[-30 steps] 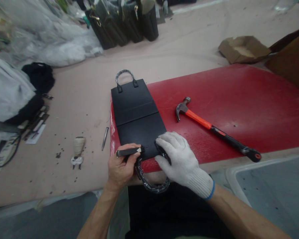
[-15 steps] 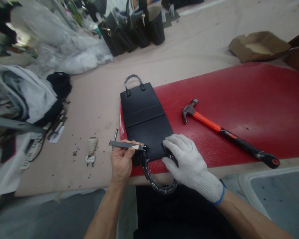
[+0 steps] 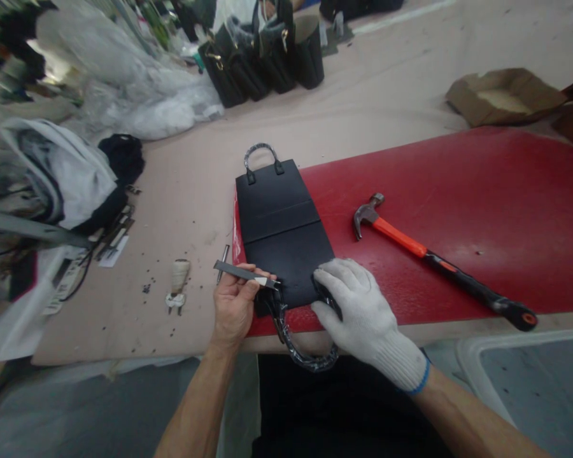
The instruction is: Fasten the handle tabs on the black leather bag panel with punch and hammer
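Black panel [image 3: 289, 257] lies at the red mat's [image 3: 458, 191] left end. Its far handle [image 3: 261, 146] appears attached; the near handle [image 3: 311, 364] overhangs the mat's front edge, its joints unclear (hands cover them). The left hand [image 3: 232, 313] grips a pronged tool [image 3: 242, 273]; the gloved right hand [image 3: 365, 306] curls there, grip uncertain. Rightward room narrows at the mat's hammer [image 3: 401, 238].

Plain black panel [image 3: 286, 251], solid red mat [image 3: 434, 191], orange-and-black hammer handle [image 3: 427, 254], white glove [image 3: 363, 305] with blue edging.
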Tool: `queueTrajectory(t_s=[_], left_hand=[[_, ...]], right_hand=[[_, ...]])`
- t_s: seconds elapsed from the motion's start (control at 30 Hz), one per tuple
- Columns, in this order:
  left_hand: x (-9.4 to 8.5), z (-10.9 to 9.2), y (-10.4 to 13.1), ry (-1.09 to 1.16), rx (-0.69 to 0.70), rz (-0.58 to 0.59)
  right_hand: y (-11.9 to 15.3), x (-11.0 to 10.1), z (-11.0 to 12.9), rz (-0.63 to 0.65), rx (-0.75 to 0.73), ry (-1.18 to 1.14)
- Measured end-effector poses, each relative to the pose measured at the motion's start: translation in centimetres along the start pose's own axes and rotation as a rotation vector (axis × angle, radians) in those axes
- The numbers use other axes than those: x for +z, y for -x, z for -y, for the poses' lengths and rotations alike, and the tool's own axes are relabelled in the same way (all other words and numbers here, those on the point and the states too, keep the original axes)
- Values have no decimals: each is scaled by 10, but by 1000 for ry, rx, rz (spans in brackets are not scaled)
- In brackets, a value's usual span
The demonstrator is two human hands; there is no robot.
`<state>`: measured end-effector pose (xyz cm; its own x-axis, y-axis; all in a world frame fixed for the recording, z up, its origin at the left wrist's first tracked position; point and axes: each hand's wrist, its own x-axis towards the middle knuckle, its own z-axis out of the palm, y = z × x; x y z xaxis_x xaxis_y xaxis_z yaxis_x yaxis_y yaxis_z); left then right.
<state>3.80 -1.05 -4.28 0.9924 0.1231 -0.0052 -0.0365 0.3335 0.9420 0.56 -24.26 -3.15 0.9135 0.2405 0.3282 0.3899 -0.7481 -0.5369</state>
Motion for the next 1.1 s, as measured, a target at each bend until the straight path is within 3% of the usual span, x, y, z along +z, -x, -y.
queueTrajectory(t_s=[0.23, 0.37, 1.1], left_hand=[[3, -5, 8, -496, 84, 38], [3, -3, 13, -646, 167, 95], [10, 2, 13, -763, 295, 185]], right_hand=[[0, 0, 1, 9, 1, -20], [0, 0, 0, -5, 4, -16], [0, -1, 3, 3, 15, -27]])
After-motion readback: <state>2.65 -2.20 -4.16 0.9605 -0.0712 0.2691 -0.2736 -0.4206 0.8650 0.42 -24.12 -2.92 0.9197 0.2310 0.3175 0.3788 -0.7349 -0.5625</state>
